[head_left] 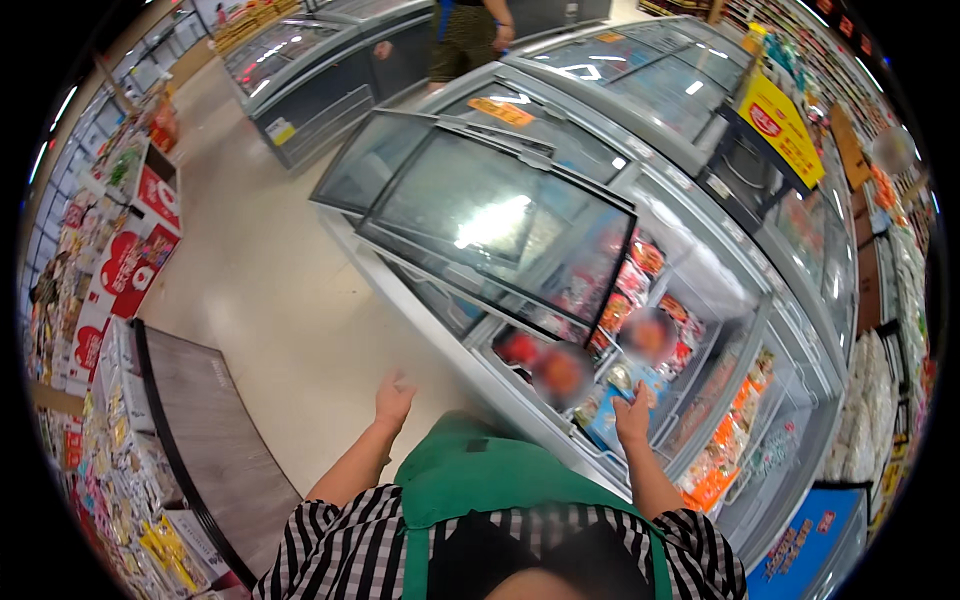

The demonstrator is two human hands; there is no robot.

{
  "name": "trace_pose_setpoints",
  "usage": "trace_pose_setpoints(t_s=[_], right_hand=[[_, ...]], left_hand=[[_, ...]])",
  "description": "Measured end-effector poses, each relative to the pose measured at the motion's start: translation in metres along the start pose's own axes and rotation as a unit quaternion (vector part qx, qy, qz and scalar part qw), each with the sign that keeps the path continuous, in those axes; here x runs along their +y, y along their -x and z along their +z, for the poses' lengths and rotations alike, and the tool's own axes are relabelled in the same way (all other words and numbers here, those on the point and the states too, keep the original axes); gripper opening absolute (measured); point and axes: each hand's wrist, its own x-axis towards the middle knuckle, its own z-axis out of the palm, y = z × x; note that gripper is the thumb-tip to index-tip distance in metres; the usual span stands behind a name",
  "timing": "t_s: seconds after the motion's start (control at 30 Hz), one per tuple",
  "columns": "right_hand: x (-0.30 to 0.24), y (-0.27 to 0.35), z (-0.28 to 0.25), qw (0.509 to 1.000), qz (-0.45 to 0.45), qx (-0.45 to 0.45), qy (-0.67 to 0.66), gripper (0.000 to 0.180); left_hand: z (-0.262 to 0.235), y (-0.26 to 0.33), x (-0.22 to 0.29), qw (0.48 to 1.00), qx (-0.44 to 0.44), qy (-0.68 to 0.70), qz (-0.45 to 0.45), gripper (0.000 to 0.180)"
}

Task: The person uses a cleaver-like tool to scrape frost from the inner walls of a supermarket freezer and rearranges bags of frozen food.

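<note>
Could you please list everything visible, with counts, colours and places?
Open freezer: one, grey, right of centre
Glass panels: several, clear, over freezers
Packages: many, mostly red-orange, inside freezer
Blue packaging: count unclear, blue, inside freezer
Other freezers: several, grey, top
Sign: one, yellow, upper right
Display boxes: several, red, left
Floor: one, beige, left
Person: one, dark shorts, top
Apron: one, green, bottom
Left hand: one, bare, above floor
Right hand: one, bare, at blue packaging

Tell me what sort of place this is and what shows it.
Most likely a supermarket's frozen-food section: a grey chest freezer with black-framed glass lids, orange-and-white plastic food packets inside it, and a red-and-white display stand across the aisle.
</note>
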Motion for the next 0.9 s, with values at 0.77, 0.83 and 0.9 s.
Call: trace_pose_setpoints(t_s=[0.77, 0.83, 0.9], right_hand=[[-0.117, -0.088, 0.075, 0.881, 0.371, 0.038, -0.292, 0.031], [-0.116, -0.086, 0.075, 0.891, 0.372, 0.058, -0.255, 0.036], [-0.122, -0.084, 0.076, 0.887, 0.382, 0.062, -0.251, 0.034]], left_hand=[[-0.101, -0.348, 0.071, 0.813, -0.049, 0.544, -0.202, 0.040], [-0.104, -0.348, 0.092, 0.804, -0.076, 0.543, -0.230, 0.042], [-0.101, -0.347, 0.101, 0.804, -0.057, 0.539, -0.242, 0.042]])
